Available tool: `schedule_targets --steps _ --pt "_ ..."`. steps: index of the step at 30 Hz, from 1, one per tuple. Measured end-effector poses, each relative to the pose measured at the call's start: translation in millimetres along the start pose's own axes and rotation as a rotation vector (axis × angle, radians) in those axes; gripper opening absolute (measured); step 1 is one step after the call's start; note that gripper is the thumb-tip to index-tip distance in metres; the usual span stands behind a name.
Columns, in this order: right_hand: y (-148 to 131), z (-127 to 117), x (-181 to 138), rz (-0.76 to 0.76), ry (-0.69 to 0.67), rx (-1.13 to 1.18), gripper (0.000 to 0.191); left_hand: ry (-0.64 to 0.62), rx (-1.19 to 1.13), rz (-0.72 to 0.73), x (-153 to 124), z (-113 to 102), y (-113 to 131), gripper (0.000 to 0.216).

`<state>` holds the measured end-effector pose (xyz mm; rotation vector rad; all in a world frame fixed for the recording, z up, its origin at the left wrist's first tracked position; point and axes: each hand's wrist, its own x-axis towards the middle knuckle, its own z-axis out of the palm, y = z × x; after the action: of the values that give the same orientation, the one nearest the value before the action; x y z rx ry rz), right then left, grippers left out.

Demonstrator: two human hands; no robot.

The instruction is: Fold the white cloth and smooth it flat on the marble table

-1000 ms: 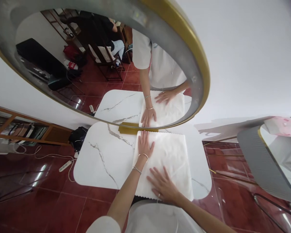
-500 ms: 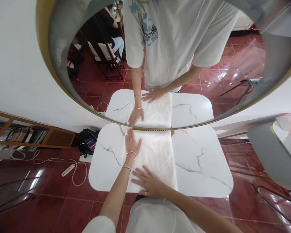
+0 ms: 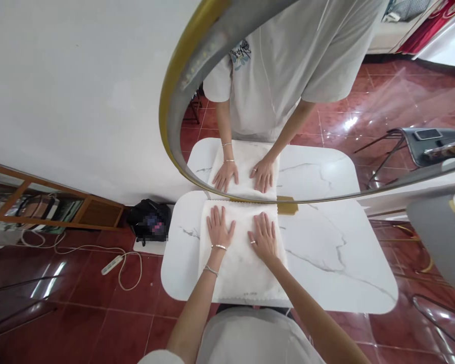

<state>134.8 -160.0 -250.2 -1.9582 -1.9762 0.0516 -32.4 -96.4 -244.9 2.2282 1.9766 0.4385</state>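
A white cloth, which looks like a folded towel (image 3: 237,268), lies flat across the middle of a white marble-patterned table (image 3: 326,263). My left hand (image 3: 219,232) rests palm down on its far left part, fingers spread, with two bracelets at the wrist. Palm down on the far right part is my right hand (image 3: 264,237), a ring on one finger and its fingers apart. Neither hand grips the cloth. A large round mirror (image 3: 288,116) above the table's far edge reflects both hands and the cloth.
The mirror's gold rim (image 3: 167,106) hangs low over the table's far edge. Left of the table are a black bag (image 3: 147,217), a power strip (image 3: 112,265) with its cord on the red tiles, and a wooden cabinet (image 3: 98,212). A grey surface (image 3: 436,237) stands at the right.
My right hand has moved from the cloth's near part to its far right part. My left hand stays flat on the cloth, slightly nearer. The view has turned, shifting the mirror rightward.
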Motion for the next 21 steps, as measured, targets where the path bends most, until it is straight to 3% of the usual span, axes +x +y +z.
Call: schedule_targets --steps 8,16,21 --pt "-75 30 33 -0.068 0.047 0.027 0.064 -0.046 0.068 -0.063 28 -27 -75 0.062" --pt "-95 55 107 0.011 -0.016 0.020 0.058 -0.067 0.064 -0.067 91 -27 -91 0.059" --pt "-115 57 139 0.041 -0.160 0.012 0.055 -0.040 0.048 -0.098 94 -30 -108 0.056"
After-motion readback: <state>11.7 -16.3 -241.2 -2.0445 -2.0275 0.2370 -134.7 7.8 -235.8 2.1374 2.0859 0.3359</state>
